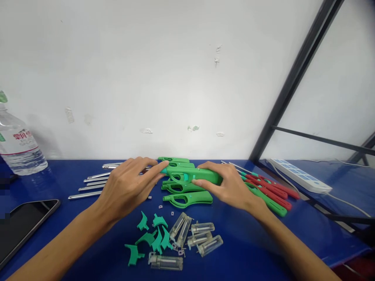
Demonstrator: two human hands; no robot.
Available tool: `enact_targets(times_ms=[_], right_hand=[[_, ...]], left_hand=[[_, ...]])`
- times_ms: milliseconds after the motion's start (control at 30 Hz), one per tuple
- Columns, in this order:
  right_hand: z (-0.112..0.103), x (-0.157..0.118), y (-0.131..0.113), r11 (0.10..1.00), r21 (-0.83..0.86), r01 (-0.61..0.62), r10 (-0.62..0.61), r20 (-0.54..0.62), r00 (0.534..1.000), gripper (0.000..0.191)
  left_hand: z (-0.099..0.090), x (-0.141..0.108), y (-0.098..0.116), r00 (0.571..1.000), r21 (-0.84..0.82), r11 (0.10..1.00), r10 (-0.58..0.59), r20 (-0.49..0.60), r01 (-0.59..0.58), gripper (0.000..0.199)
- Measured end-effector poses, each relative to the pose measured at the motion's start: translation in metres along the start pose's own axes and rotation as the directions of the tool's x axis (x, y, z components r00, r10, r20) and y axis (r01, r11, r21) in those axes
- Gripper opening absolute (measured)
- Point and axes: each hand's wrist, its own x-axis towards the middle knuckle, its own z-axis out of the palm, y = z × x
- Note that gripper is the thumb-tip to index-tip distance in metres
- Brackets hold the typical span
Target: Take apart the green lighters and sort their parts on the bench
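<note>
My right hand (224, 181) is wrapped round the handle of a green gas lighter (206, 175), thumb along its near side. The lighter is held level above the table, its front end pointing left. At that front end, the fingers of my left hand (131, 181) pinch the teal tip; whether a metal tube is inside my left hand is hidden. Just under and behind the held lighter lie several green lighter housings (191, 198). Nearer to me are loose teal triggers (143, 221) and clear fuel tanks (166, 262), with tiny pale parts (181, 253) among them.
Metal tubes (88, 194) lie behind my left hand. Red and green lighters (266, 197) with tubes lie at the right. A phone (27, 222) and water bottle (22, 144) are at the left; a white power strip (299, 175) and black metal frame (281, 105) stand right.
</note>
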Motion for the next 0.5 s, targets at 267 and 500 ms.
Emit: enact_targets(times_ms=[267, 500], right_hand=[[-0.004, 0.000, -0.004, 0.988, 0.156, -0.008, 0.010, -0.009, 1.000, 0.033], [0.001, 0.001, 0.003, 0.999, 0.046, 0.012, -0.013, 0.026, 1.000, 0.038]], left_hand=[[-0.014, 0.010, 0.006, 0.994, 0.081, 0.993, 0.090, -0.060, -0.085, 0.015], [-0.011, 0.007, 0.007, 0.996, 0.106, 0.991, 0.079, 0.046, -0.084, 0.030]])
